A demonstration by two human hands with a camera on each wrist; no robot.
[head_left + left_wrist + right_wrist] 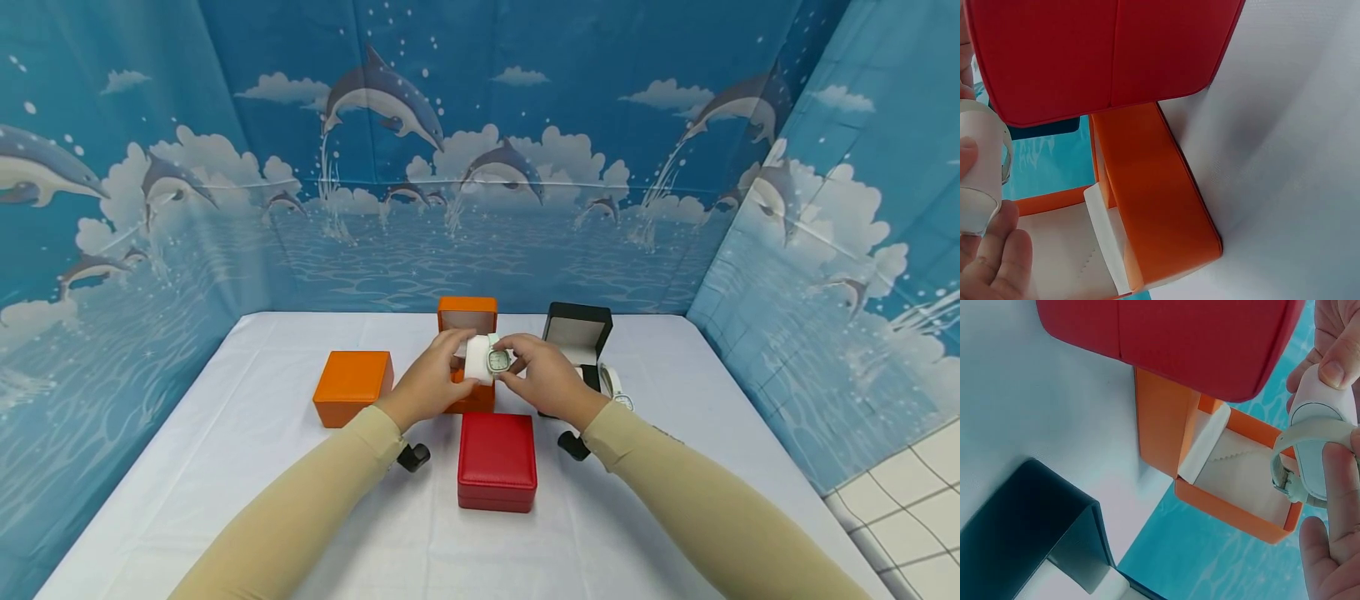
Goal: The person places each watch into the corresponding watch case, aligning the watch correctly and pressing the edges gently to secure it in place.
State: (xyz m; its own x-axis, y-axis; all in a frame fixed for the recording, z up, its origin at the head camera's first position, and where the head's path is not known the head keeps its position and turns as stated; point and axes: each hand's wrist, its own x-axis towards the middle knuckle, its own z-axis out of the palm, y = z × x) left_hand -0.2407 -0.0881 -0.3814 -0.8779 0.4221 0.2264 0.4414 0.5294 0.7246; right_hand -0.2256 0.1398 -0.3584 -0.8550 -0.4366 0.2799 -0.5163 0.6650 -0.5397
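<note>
My left hand (427, 379) grips a white watch cushion (477, 358) by its end, over the open orange watch box (468, 403). A pale-strapped wristwatch (498, 360) with a squarish dial is at the cushion's right side, and my right hand (551, 379) pinches it. In the right wrist view the watch strap (1310, 432) loops round the cushion (1329, 394) near one end, its buckle hanging off the side. The left wrist view shows the cushion (982, 150) between my left fingers, with the watch mostly hidden.
A closed red box (497, 458) stands in front of the orange one. The closed orange box (354, 379) is to the left. At the right are an open black box (579, 325) and, beside it, another white-strapped watch (613, 385). A dolphin-print curtain (480, 242) borders the table.
</note>
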